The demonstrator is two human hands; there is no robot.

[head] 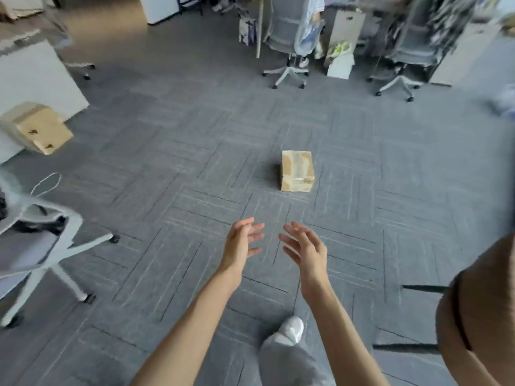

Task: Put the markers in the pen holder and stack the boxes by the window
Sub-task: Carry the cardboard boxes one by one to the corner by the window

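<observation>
A small taped cardboard box (297, 170) lies alone on the grey carpet in the middle of the view. A second, larger cardboard box (39, 127) sits tilted at the far left against a white cabinet. Both my arms reach forward, short of the small box. My left hand (242, 243) and my right hand (304, 247) are open, palms facing each other, fingers spread, holding nothing. No markers or pen holder are in view.
A white-legged office chair (41, 246) stands at my left. Two grey chairs (289, 45) and bags stand along the far desks. A brown rounded object (479, 316) fills the right near corner. My white shoe (292, 328) steps forward on the carpet.
</observation>
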